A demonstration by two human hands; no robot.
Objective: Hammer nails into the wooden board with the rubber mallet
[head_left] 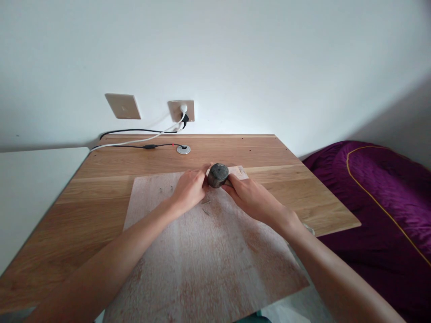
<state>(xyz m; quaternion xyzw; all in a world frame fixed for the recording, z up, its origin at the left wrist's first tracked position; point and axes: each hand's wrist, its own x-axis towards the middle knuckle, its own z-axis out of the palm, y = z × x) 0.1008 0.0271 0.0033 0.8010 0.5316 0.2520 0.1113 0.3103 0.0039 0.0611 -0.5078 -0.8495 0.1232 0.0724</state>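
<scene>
A hammer with a round, dark metal head [218, 175] is held over the far part of a worn, pale wooden board [208, 255]. My right hand [251, 195] is closed round its short visible handle, just right of the head. Left of the head, my left hand [189, 190] has its fingers curled in and pinched together near the board's far edge. The hammer head hides its fingertips, so what they hold cannot be made out. A few thin nails [206, 211] lie loose on the board below the hammer.
The board lies on a wood-grain tabletop [77, 211]. Black and white cables [134, 142] run along its back to a wall socket [175, 110]. A white panel [37, 193] stands at the left, and purple fabric with yellow piping [380, 202] at the right.
</scene>
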